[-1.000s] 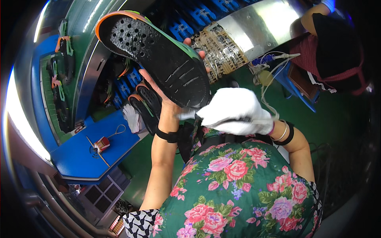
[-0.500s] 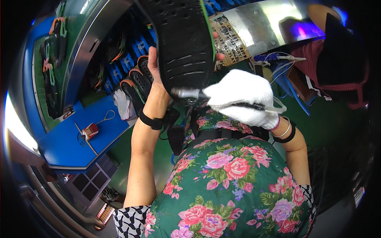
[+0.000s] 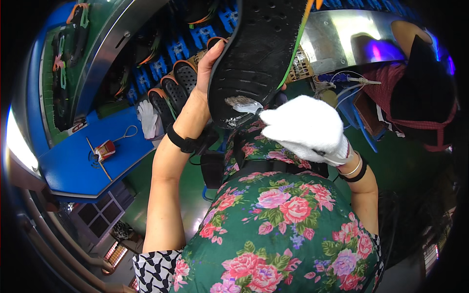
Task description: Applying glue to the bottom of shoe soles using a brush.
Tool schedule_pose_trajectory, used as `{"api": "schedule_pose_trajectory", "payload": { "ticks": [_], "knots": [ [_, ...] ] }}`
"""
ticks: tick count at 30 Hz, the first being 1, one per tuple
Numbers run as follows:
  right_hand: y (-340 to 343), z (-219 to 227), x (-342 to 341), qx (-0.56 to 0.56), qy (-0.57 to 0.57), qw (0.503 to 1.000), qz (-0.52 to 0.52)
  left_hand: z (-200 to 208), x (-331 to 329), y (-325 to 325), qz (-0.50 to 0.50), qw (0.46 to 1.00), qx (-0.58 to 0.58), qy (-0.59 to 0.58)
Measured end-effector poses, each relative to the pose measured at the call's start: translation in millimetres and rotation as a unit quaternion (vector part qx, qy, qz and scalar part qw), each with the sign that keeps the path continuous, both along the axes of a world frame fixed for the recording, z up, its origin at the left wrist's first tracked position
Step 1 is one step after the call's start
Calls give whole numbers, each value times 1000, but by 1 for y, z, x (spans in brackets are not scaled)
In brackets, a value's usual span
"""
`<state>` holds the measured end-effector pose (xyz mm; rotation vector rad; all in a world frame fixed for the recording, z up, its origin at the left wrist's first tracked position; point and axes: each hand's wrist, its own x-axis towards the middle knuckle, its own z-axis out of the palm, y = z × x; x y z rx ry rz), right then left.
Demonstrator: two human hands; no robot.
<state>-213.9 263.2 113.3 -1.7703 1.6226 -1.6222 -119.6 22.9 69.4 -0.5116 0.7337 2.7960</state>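
A large black shoe sole [image 3: 254, 58] with small holes and an orange-green edge is tilted up in front of me. My bare left hand [image 3: 207, 68] holds it, thumb along the left side; its other fingers are mostly hidden behind the sole. My right hand [image 3: 308, 129], in a white knit glove, is closed on the handle of a brush [image 3: 239, 103] with a thin tube running to it. The brush's flat bristles lie on the sole's near end, where the surface is wet and shiny.
Several black perforated shoe parts [image 3: 184, 78] with orange rims stand behind my left hand. A white glove [image 3: 147, 118] and a small red box [image 3: 105, 150] rest on the blue table [image 3: 73, 168]. A curved metal guard [image 3: 342, 36] crosses the back, with blue racks [image 3: 202, 35] beside it.
The sole and my left hand have shifted right relative to the view. The brush now lies flatter on the sole's near end, its bristles further onto the surface.
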Motion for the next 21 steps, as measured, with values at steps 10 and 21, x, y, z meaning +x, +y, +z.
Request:
{"api": "schedule_pose_trajectory", "payload": {
  "ticks": [10,21],
  "knots": [
    [4,1,-1,-4,10,998,66,13,0,-12,0,995,90,-41],
    [-8,-5,3,-40,-38,998,30,20,-4,-17,-20,998,60,5]
  ]
}}
